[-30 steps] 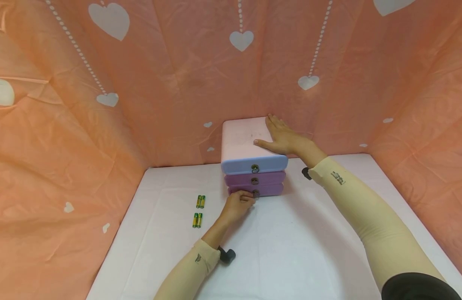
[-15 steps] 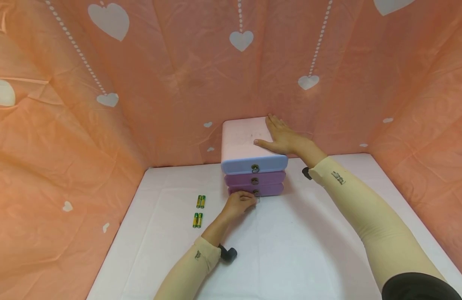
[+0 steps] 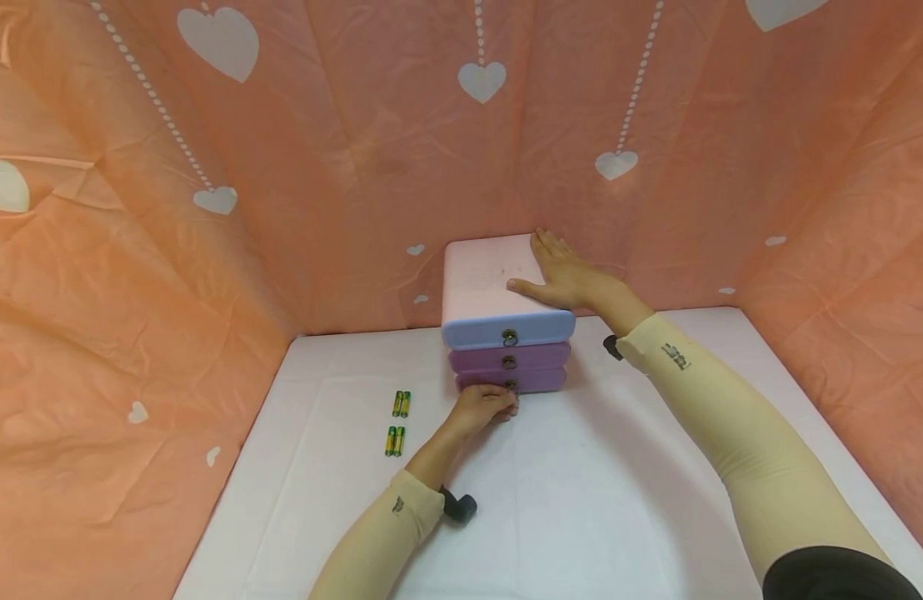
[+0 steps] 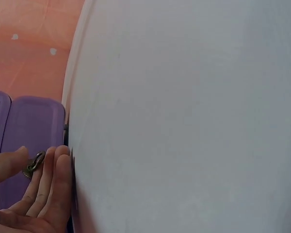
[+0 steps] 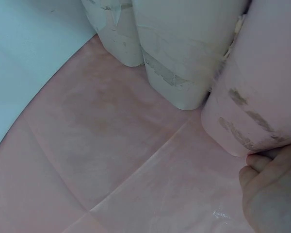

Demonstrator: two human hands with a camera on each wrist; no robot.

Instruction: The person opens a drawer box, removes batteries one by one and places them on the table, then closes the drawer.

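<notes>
A small chest of drawers [image 3: 480, 279] stands against the back cloth, with a pale pink top, a blue upper drawer [image 3: 472, 332] and two purple drawers below. Each front has a metal ring pull. At the bottom purple drawer [image 4: 36, 121], my left hand [image 3: 482, 408] holds the raised ring pull [image 4: 36, 160] between thumb and fingertips. All the drawers sit closed. My right hand [image 3: 562, 275] lies with spread fingers on the right side of the chest's top; the right wrist view shows part of that hand [image 5: 276, 189] against the chest's side.
Two pairs of green and yellow batteries [image 3: 401, 403] lie on the white tabletop [image 3: 581, 500], left of my left hand. Orange cloth [image 3: 356, 167] with white hearts hangs behind and on both sides. Worn tape marks [image 5: 252, 121] show on the chest's side.
My left fingers have shifted slightly right onto the bottom drawer's ring pull, which has been lifted outward. The right hand, chest and batteries stay where they were.
</notes>
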